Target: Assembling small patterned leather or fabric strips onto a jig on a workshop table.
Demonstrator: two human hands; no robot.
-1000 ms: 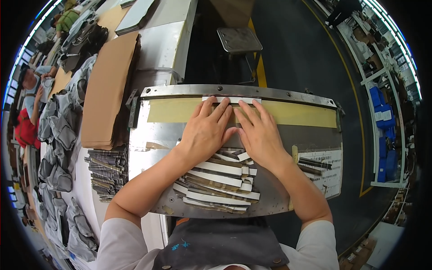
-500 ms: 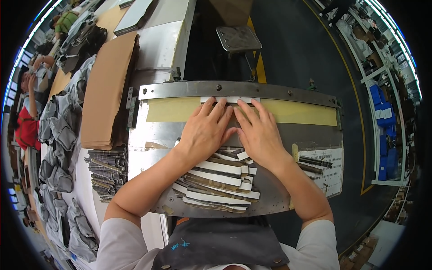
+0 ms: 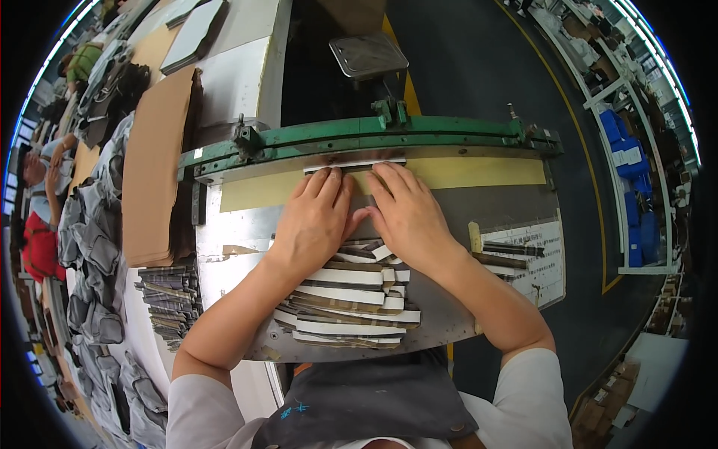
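My left hand [image 3: 313, 224] and my right hand [image 3: 410, 221] lie flat, palms down, on the metal plate [image 3: 490, 209] of a bench machine. Their fingers are stretched forward, and the thumbs come close together in the middle. The fingertips press at a narrow white-and-dark strip [image 3: 357, 164] along the machine's green beam [image 3: 456, 135]; my fingers partly cover it. Under them runs a band of yellow tape [image 3: 486, 173]. Between my forearms lies a loose pile of white, brown and dark strips [image 3: 348, 305].
More strips [image 3: 516, 252] rest on a printed sheet [image 3: 550, 262] at the right. To the left stand a strip stack [image 3: 168, 299], brown boards [image 3: 158, 172] and grey fabric pieces [image 3: 101, 247]. Beyond the machine is a stool [image 3: 369, 55]; shelving with blue bins [image 3: 632, 172] is at far right.
The green beam now stands along the machine's far edge, where a flat bolted metal bar showed before. My hands stay flat at the strip; the whole view has shifted slightly.
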